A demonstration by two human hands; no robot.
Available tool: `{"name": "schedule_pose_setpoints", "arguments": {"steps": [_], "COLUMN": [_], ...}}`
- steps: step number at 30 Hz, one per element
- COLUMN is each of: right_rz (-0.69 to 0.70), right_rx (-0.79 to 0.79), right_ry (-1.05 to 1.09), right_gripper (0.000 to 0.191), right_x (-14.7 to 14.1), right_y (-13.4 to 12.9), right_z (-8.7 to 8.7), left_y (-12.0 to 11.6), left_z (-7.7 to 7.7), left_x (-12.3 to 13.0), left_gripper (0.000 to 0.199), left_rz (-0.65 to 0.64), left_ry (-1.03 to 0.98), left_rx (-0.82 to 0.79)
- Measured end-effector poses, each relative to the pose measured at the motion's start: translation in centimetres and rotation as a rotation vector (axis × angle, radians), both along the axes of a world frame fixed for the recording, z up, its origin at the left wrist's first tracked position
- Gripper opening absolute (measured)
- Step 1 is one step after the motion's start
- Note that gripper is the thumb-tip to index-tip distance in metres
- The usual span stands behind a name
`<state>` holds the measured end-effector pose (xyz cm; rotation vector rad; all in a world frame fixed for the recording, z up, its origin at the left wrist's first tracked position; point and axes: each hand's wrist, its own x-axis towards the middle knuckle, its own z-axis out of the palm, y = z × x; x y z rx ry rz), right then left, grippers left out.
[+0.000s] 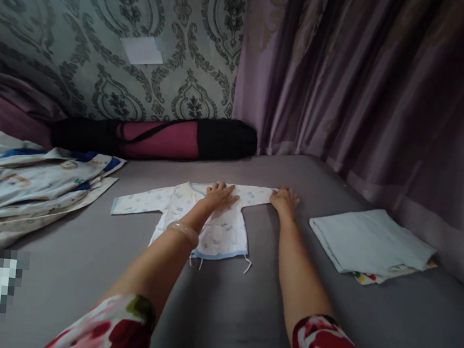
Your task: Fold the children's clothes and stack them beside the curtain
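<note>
At six o'clock, nearest you, your red-and-white floral sleeves (109,325) reach in over a smooth grey sheet (224,303). A pixelated patch at seven o'clock hides something you can't make out. A pale, glossy round bangle (186,231) circles your left wrist.

In the middle of the dial, the small white long-sleeved top (225,230), printed with faint blue motifs and trimmed in light blue, lies spread flat, its white ties trailing from the hem towards you. Your left hand (220,195) is palm down on its upper front, fingers spread wide. Your right hand (285,199) touches the end of the sleeve pointing to three o'clock, fingers bent; you can't tell whether they pinch the cuff. The other sleeve points to nine.

At three o'clock, a folded pale blue-grey cloth (372,240) lies over a colourfully patterned one. At nine, you have a loose pile of pale printed clothes with blue parts (44,184).

Farther off, from eleven to twelve, a long black-and-magenta cylindrical bag (157,139) lies along the grey-green damask wall (187,40), below a white rectangular card (142,50). Mauve pleated curtains (306,67) hang from twelve round to two.
</note>
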<state>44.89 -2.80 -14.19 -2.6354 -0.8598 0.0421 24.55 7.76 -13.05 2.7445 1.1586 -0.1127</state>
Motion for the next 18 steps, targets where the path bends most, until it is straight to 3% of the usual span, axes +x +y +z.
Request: {"name": "schedule_pose_setpoints", "arguments": {"steps": [5, 9, 14, 18], "right_rz": [0.009, 0.071, -0.008, -0.138], "right_rx": [0.049, 0.183, 0.447, 0.807], "right_ry": [0.012, 0.096, 0.276, 0.719], "right_gripper": [0.039, 0.035, 0.030, 0.019], "right_x": [0.0, 0.2, 0.7, 0.8], "right_y": [0.2, 0.5, 1.2, 1.8], "right_z": [-0.1, 0.5, 1.2, 1.2], "left_y": [0.0, -0.3, -0.7, -0.3], "left_z": [0.5, 1.4, 1.8, 1.4], "left_x": [-0.1, -0.3, -0.6, -0.5], "left_gripper": [0.068, 0.073, 0.081, 0.084], "left_rz": [-0.009, -0.001, -0.020, -0.044], "left_ry": [-0.001, -0.002, -0.008, 0.008], "left_rx": [-0.035, -0.056, -0.069, -0.047]}}
